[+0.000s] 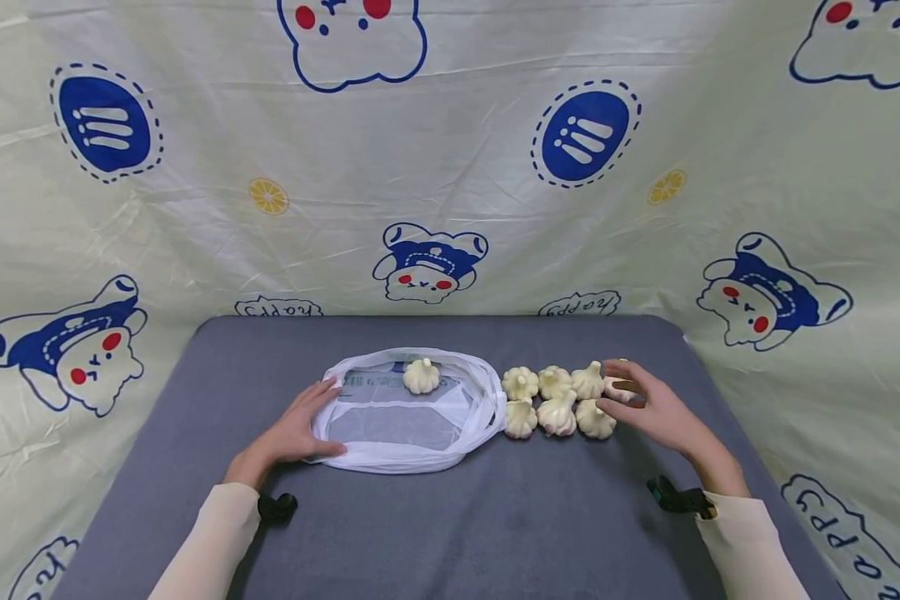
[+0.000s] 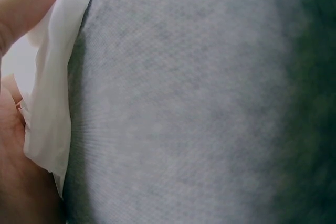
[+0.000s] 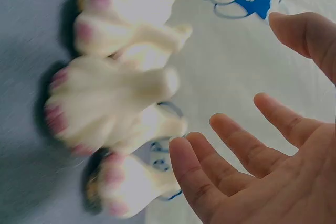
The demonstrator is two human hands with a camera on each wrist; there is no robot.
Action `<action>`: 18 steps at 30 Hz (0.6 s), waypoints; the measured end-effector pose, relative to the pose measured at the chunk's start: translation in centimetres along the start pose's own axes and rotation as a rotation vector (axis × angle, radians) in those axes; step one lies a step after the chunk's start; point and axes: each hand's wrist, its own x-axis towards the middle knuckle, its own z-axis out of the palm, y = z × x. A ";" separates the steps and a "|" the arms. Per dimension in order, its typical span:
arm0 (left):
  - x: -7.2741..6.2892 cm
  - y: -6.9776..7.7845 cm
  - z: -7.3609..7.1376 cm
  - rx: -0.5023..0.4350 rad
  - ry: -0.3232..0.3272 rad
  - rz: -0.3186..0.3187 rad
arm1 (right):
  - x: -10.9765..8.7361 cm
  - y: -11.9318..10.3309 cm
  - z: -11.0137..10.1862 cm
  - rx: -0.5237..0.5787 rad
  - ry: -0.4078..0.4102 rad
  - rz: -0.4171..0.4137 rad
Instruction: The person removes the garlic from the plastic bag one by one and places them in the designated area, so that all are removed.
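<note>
A white plastic bag [image 1: 420, 458] lies with its mouth spread wide, and one garlic bulb [image 1: 422, 377] sits inside near its far side. At the bag's left edge, my left hand [image 1: 297, 423] holds the rim, thumb and fingers spread apart along it; in the left wrist view white film [image 2: 52, 87] runs between parts of the hand. To the right of the bag, several garlic bulbs [image 1: 557, 414] stand in two rows. My right hand [image 1: 656, 408] hovers by their right end, fingers spread and holding nothing, partly hiding one bulb. In the right wrist view, bulbs [image 3: 105, 103] appear left of the fingertips.
The table is covered with a dark grey cloth [image 1: 435, 533]. Behind it hangs a pale printed curtain [image 1: 450, 183] with cartoon figures, which also spreads down both sides. The bag's right edge lies close against the nearest bulbs.
</note>
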 end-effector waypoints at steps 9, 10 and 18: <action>-0.2 0.0 0.0 0.007 0.017 0.019 | 1.8 -4.1 0.8 -0.013 -0.034 -0.070; -0.2 0.1 0.0 0.006 0.015 0.015 | 2.0 -4.5 1.0 -0.013 -0.043 -0.076; -0.2 0.1 -0.1 0.013 0.018 0.023 | 4.6 -7.1 3.5 0.017 -0.086 -0.126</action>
